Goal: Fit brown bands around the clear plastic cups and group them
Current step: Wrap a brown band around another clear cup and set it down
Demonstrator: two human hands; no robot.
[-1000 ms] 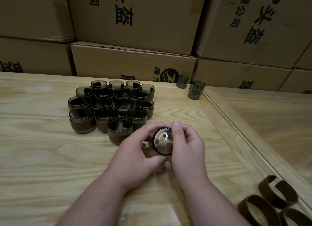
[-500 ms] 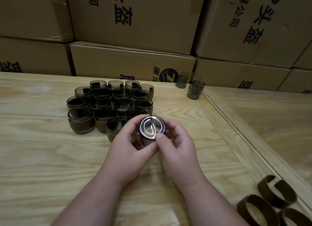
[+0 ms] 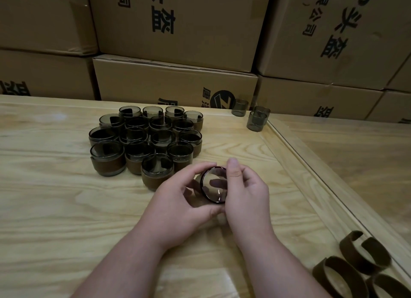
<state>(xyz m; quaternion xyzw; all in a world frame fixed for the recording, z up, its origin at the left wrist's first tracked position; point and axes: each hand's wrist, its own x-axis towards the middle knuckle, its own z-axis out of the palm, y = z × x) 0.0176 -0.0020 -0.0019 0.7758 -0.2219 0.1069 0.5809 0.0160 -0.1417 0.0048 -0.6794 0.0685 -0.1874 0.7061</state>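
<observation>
both hands [image 3: 213,199] hold cup [image 3: 214,184] sideways, base facing camera.

Cup [image 3: 214,184] turned again: 0.5 s ago its round face pointed up at cam, held higher and nearer the banded group [image 3: 146,142]; now tipped on its side, face toward cam, lower and closer to the person. Right hand [image 3: 245,193] thumb shifted from cup's near edge to its top rim; left hand [image 3: 178,199] cradles it from the left w/ curled fingers.
</observation>
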